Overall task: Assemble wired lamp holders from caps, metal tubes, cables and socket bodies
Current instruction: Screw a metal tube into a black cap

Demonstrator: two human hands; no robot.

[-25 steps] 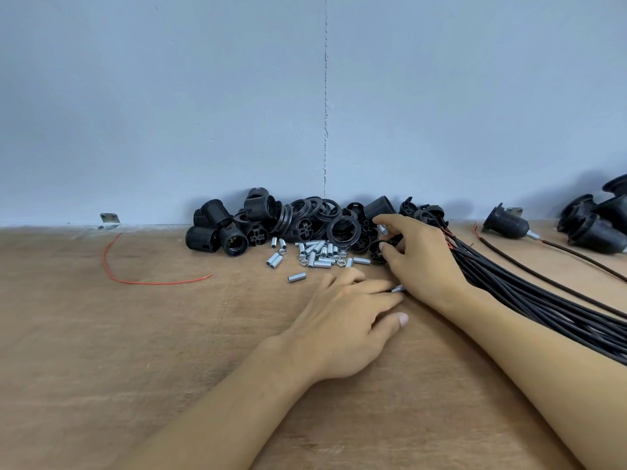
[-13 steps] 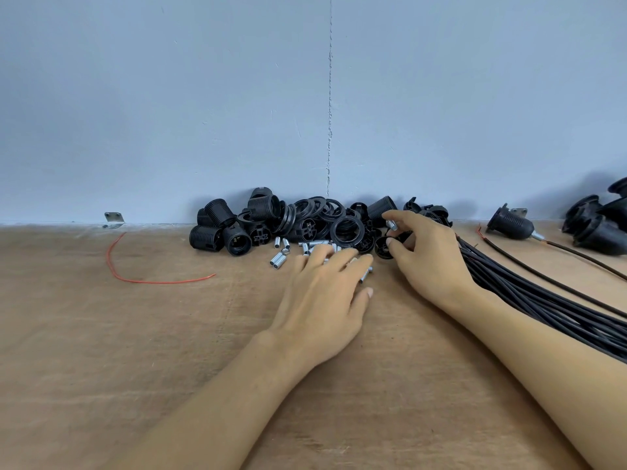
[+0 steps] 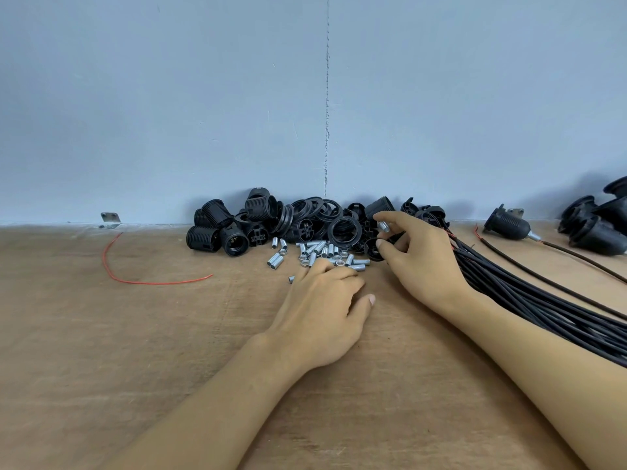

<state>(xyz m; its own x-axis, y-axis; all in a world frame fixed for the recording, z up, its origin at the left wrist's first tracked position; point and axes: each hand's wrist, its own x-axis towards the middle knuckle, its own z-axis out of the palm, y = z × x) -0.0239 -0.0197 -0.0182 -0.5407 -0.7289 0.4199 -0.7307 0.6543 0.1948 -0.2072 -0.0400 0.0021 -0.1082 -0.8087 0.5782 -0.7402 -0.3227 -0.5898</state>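
Observation:
A heap of black socket bodies (image 3: 217,228) and caps (image 3: 344,228) lies against the wall. In front of it are several loose metal tubes (image 3: 319,249) and nuts. My right hand (image 3: 420,262) pinches a black cap (image 3: 372,250) that has a metal tube (image 3: 383,226) sticking up from it, just above the heap's right end. My left hand (image 3: 325,300) lies knuckles up at the near edge of the tubes with its fingers curled down; whatever is under the fingertips is hidden. A bundle of black cables (image 3: 529,300) runs under my right forearm.
The wooden table (image 3: 135,351) ends at a blue wall. A loose red wire (image 3: 142,281) lies at the left. A finished holder with its cable (image 3: 507,227) and more black holders (image 3: 593,225) sit at the far right. A metal bracket (image 3: 110,219) is fixed at the wall.
My left hand slid onto the tubes, then drew back slightly and curled its fingers. My right hand kept the cap with its tube over the heap.

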